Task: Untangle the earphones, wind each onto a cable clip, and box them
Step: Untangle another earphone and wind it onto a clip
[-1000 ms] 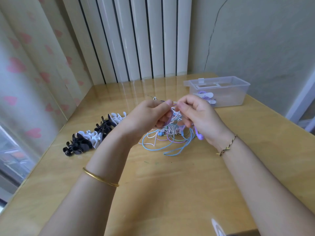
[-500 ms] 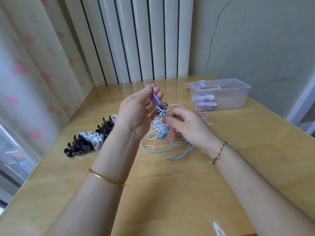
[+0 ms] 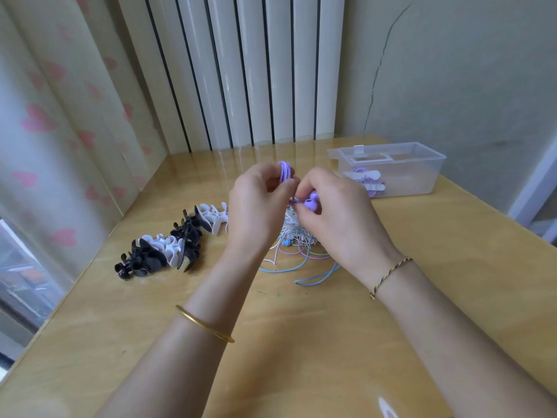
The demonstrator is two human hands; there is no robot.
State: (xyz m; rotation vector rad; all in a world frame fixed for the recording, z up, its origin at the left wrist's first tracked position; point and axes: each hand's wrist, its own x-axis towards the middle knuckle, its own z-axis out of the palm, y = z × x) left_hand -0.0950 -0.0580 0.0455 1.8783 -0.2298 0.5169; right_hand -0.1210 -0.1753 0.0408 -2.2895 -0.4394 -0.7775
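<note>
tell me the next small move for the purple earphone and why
Probably tuck the purple earbuds, pinched by the right hand, into the grip of the left hand, beside the coiled purple earphone cable it holds. That would free the right hand for one of the black and white plastic cable clips lying to the left.

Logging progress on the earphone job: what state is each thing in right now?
Purple earphone: cable looped in left hand, bud pinched by right hand.
Tangle: knotted, on table.
Clips: empty, in a row on table.
Box: open, clipped purple cable inside.
</note>
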